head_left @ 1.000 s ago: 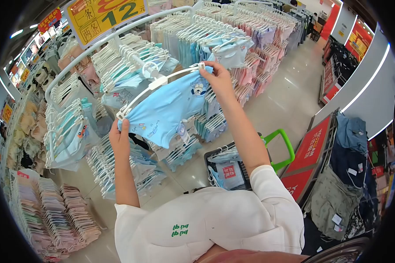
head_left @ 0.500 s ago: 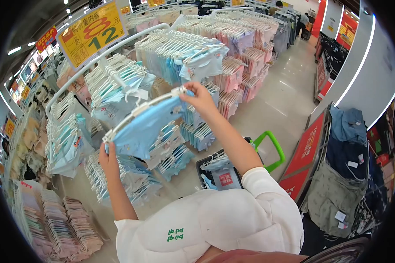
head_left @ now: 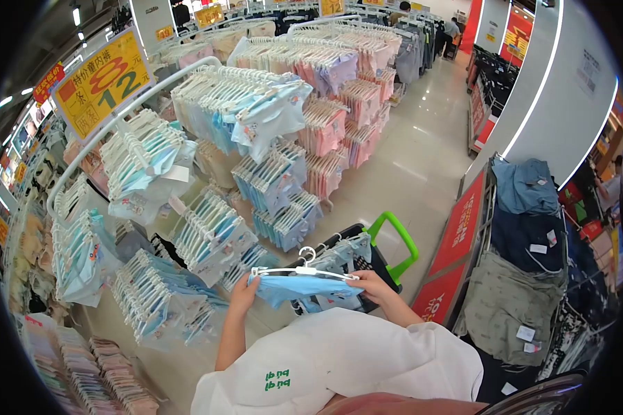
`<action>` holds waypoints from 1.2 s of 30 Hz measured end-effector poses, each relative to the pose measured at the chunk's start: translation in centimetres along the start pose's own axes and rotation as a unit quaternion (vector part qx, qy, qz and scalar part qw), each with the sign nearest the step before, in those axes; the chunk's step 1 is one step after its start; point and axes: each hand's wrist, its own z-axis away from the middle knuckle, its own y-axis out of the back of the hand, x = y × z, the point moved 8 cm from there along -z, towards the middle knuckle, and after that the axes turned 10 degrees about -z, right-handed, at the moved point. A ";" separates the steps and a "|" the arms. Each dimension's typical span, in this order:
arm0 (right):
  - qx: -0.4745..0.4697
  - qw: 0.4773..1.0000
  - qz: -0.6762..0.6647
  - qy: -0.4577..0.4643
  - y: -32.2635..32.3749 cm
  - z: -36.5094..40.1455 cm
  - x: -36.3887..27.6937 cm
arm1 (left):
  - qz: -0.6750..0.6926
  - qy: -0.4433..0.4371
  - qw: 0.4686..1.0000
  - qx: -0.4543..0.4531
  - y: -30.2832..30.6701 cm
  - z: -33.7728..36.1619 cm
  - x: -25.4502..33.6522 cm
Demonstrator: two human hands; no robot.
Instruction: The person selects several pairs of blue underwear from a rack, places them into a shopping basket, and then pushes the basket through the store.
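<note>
A pair of light blue children's underpants (head_left: pixel 301 289) hangs from a white clip hanger (head_left: pixel 304 271) held low in front of my chest. My left hand (head_left: pixel 242 293) pinches the hanger's left end, and my right hand (head_left: pixel 372 286) grips its right end. The hanger's hook points upward, away from me. Just beyond the underpants stands a dark shopping basket (head_left: pixel 364 243) with a bright green handle (head_left: pixel 410 249). More hangered garments lie inside it, partly hidden by the pair I hold.
A white rack (head_left: pixel 69 166) of hangered underpants in several tiers fills the left and middle. Its yellow price sign (head_left: pixel 104 83) stands above. On the right, folded shorts (head_left: pixel 512 304) lie on a display with red panels (head_left: pixel 457 228). A tiled aisle (head_left: pixel 422 124) runs ahead between them.
Both hands have brought the hangered underpants down and closer to my chest, from in front of the rack. The hanger has gone from slanted to nearly level. My view has shifted right.
</note>
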 end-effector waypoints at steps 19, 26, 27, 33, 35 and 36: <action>-0.020 0.871 0.456 0.180 5.5 -2.9 1.4 | 0.453 0.426 0.726 0.294 -1.7 20.3 -29.7; -0.042 0.776 0.577 0.252 3.8 -6.6 7.2 | 0.291 0.473 0.771 0.313 -2.8 35.9 -32.4; -0.042 0.756 0.606 0.245 3.6 -7.2 8.5 | 0.290 0.476 0.769 0.314 -3.6 38.4 -33.3; -0.085 0.696 0.698 0.145 3.0 -10.9 15.0 | -0.031 0.471 0.871 0.140 -4.8 40.5 -35.4; -0.093 0.681 0.715 0.128 2.9 -12.4 16.6 | 0.037 0.468 0.871 0.146 -5.4 40.3 -36.1; -0.095 0.683 0.713 0.125 2.5 -12.9 16.9 | 0.070 0.468 0.868 0.148 -5.6 40.2 -36.3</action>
